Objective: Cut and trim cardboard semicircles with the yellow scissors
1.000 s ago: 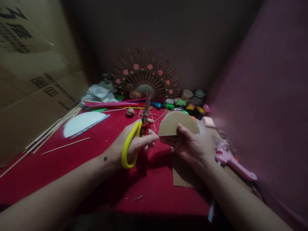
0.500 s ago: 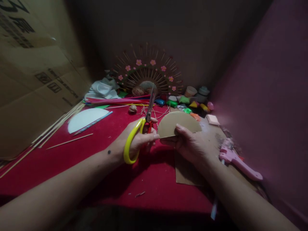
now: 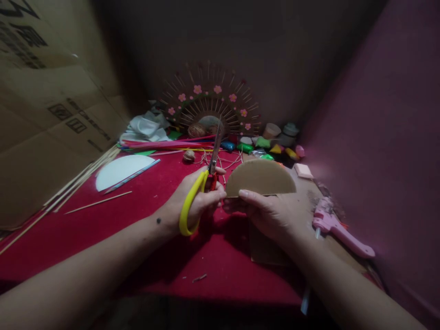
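My left hand (image 3: 201,197) is closed around a pair of scissors (image 3: 188,206) with yellow and red handles; the blades point up and away, seemingly together. In my right hand (image 3: 261,208) is a brown cardboard half-circle (image 3: 261,178), its curved edge upward, thumb on the straight lower edge and fingers beneath. The left fingertips sit at the half-circle's left corner; whether they grip it, I cannot tell. Below the right hand, another piece of cardboard (image 3: 266,247) lies on the red cloth (image 3: 151,266).
At left lie a white half-circle (image 3: 122,172) and thin wooden sticks (image 3: 75,183). A pink glue gun (image 3: 338,231) rests at right. Behind stand a flowered stick fan (image 3: 209,98), colourful clay packets (image 3: 245,147) and a ball of twine (image 3: 189,156). A big cardboard box (image 3: 51,114) borders the left.
The cardboard half-circle has shifted slightly right and shows more of its face. My right thumb has slid from its face to its lower edge. The scissors stay nearly still.
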Demonstrator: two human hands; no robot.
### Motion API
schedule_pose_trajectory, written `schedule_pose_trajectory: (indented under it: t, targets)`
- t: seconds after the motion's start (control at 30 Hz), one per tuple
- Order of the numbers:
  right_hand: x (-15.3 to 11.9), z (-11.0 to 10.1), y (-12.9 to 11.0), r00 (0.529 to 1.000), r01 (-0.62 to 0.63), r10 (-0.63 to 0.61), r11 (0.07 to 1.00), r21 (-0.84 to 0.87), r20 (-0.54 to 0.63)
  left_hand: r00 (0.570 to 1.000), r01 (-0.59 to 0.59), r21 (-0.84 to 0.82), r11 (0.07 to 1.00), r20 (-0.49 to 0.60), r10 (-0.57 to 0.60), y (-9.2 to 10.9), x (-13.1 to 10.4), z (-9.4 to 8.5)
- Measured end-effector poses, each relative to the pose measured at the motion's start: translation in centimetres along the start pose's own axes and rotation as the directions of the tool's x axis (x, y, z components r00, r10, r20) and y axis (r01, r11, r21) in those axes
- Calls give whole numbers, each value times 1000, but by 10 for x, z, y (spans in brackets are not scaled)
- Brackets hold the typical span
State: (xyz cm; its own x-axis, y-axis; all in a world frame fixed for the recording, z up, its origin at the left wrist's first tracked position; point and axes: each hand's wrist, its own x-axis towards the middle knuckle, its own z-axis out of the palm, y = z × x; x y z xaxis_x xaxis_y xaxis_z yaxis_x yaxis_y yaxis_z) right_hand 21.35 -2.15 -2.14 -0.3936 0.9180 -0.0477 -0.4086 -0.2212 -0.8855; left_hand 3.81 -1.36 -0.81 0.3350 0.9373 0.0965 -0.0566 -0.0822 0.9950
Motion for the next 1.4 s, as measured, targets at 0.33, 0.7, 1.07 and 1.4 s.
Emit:
schedule_pose_trajectory:
  t: [0.33,0.7,1.07,1.4]
  targets:
    - [1,6,4,988,125,-125,992,2,-89,994,-43,144,989,-92,57,12,-4,13]
    - [6,4,-14,944,303,-263,929,211,-200,972,-187,475,860,-39,232,-22,-3,13]
    - [8,7,-16,919,367,-310,898,242,-244,972,-231,754,615,143,189,-9,-9,17]
    - [9,9,-11,934,337,-284,903,267,-216,967,-244,760,602,150,204,-15,-9,17]
